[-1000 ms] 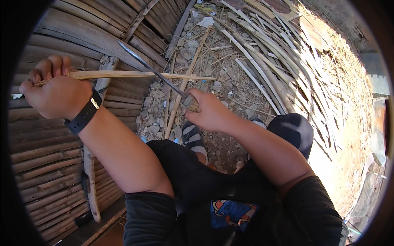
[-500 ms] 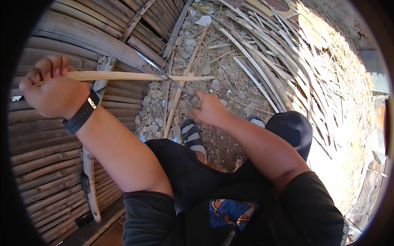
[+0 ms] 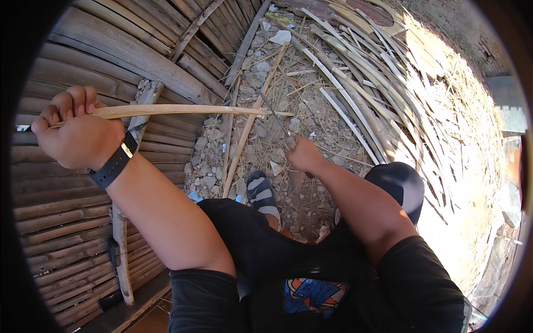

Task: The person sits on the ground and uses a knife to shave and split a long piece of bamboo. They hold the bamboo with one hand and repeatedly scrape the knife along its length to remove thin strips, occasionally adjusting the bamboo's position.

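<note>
My left hand (image 3: 80, 130), with a dark watch band on its wrist, is wrapped round one end of a pale split bamboo strip (image 3: 166, 110). The strip reaches out level to the right and thins toward its far tip. In my right hand (image 3: 305, 156) is a knife (image 3: 282, 125); its handle is mostly hidden by the fingers. The narrow dark blade points up and left, crossing the strip close to the tip. Whether blade and strip touch, I cannot tell.
A slatted bamboo wall (image 3: 66, 183) stands at the left. Long split bamboo strips (image 3: 355, 72) lie heaped at the far right. Another bamboo strip (image 3: 247, 130) lies on stony, straw-strewn ground. My sandalled foot (image 3: 262, 191) is below it.
My right hand has drawn the knife to the right and slightly nearer, so the blade has slid toward the strip's tip. My left hand and the strip have shifted slightly down and right.
</note>
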Demonstrator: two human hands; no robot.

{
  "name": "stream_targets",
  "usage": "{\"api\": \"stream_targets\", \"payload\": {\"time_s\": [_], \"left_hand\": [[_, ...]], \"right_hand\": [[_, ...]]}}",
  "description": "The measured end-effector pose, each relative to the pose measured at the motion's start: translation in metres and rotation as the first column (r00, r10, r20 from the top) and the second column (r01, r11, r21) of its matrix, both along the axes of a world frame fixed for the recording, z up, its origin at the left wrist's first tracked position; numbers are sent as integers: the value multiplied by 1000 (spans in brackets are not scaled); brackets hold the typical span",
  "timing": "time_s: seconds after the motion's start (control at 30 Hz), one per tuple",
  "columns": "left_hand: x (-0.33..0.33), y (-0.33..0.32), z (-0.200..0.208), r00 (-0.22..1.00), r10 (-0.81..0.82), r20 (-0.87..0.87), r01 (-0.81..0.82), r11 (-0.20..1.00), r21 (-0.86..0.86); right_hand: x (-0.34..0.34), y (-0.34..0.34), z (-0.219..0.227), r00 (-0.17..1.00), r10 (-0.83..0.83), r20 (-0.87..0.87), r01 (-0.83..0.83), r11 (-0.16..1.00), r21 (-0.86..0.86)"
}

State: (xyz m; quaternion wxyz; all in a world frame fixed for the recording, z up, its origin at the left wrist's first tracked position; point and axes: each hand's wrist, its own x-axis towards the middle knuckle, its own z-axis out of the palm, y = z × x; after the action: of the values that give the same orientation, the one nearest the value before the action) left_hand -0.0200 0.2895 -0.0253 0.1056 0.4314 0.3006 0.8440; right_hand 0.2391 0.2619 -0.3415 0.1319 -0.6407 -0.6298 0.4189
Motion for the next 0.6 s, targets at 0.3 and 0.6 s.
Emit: {"api": "stream_targets", "payload": {"time_s": [0.3,0.6], "left_hand": [[-53,-7,-1,884,-453,-114,459,888,24],[-91,-23,21,904,-81,-420,45,994,-96]], "right_hand": [[-49,-36,83,948,107,-299,-94,994,58],[-34,-38,57,968,39,-248,-37,999,13]]}}
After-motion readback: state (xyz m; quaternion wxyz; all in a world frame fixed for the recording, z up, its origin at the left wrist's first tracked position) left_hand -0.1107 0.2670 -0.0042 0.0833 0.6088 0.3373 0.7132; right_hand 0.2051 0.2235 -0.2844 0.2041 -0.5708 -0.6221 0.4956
